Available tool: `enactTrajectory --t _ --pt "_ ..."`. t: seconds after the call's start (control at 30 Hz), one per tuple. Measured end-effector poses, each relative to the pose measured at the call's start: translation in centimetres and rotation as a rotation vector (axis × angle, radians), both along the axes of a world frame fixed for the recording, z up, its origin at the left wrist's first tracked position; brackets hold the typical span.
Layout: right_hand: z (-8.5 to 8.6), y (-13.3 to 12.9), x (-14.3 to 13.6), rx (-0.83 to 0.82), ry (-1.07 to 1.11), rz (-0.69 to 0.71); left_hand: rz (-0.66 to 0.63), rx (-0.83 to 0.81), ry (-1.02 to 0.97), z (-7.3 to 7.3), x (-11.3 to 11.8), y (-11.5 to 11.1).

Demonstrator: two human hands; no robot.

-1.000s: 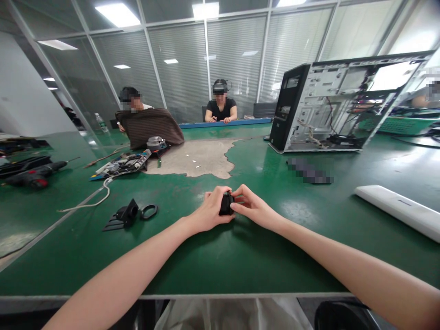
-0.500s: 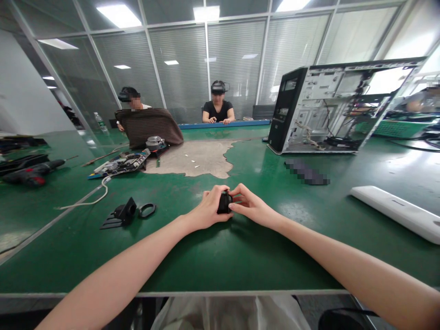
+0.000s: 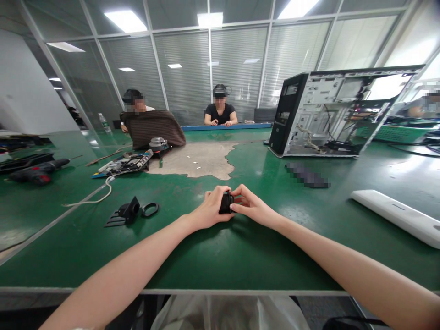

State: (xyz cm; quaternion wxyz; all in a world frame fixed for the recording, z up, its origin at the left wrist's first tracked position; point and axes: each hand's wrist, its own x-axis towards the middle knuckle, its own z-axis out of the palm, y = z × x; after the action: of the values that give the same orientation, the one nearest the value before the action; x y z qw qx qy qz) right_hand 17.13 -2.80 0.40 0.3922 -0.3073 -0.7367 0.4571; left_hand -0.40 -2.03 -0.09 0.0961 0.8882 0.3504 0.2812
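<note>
Between my two hands is a small black part (image 3: pixel 225 203), boxy with a rounded right end; its exact kind does not show. My left hand (image 3: pixel 210 210) wraps round its left side, thumb below and fingers over the top. From the right, my right hand (image 3: pixel 250 205) grips its end with thumb and fingertips. Much of the part is hidden by my fingers. Left of my hands on the green table (image 3: pixel 192 256) lie a black bracket with a flat slotted base (image 3: pixel 126 212) and a black ring (image 3: pixel 150 210).
An open computer case (image 3: pixel 292 114) stands at the right rear. A white device (image 3: pixel 395 215) and a blurred dark object (image 3: pixel 307 175) lie on the right. Left are a circuit board (image 3: pixel 127 164), a cable (image 3: pixel 99 199) and a drill (image 3: pixel 37 173). Two people sit across the table.
The view has shifted slightly, so the surroundings sit a little lower and the left-hand things further right. Both hands keep the same hold on the black part.
</note>
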Motion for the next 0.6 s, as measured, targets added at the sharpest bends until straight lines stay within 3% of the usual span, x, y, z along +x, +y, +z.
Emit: enactTrajectory --t 0.33,0.6 --pt "-0.29 0.32 -0.55 -0.046 0.015 -0.101 0.007 0.010 0.002 0.04 0.16 -0.44" --pt "0.24 -0.33 -0.47 -0.003 0.028 -0.016 -0.015 -0.042 0.026 0.57 -0.46 -0.32"
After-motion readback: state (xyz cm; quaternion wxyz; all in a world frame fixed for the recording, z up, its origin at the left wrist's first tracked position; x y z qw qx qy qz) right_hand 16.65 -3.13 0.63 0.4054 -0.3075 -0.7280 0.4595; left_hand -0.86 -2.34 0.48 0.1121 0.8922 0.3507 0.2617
